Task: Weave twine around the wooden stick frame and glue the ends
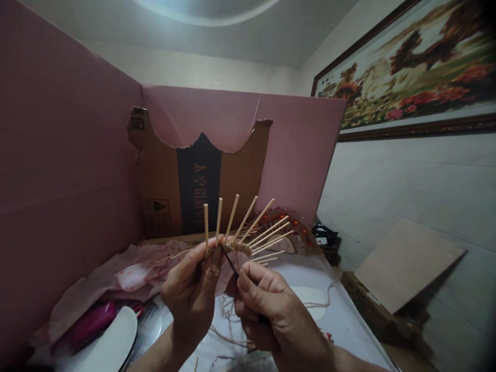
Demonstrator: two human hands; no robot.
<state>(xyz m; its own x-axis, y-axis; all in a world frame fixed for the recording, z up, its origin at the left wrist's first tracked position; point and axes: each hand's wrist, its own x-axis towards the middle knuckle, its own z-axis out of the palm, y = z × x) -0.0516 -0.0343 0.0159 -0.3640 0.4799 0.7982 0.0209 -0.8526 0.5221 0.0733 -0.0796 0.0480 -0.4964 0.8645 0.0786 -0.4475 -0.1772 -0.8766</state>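
Note:
My left hand point(196, 281) pinches the near edge of a woven twine piece point(243, 249) between thumb and fingers. Wooden sticks point(232, 219) fan up and out to the right from its rim. In my right hand point(267, 305) is a thin dark rod-like tool point(229, 260), its far end touching the weave beside my left thumb. Whether it is a hook or an awl I cannot tell. Below the hands, loose twine point(228, 338) trails over the white table. Part of the woven piece is hidden behind my fingers.
A torn cardboard sheet point(244, 181) leans on the pink partition point(302, 155) at the back. To the left lie pink dotted cloth point(135, 274), a magenta object point(93, 325) and a white curved object point(112, 341). A board point(411, 263) stands right, beyond the table edge.

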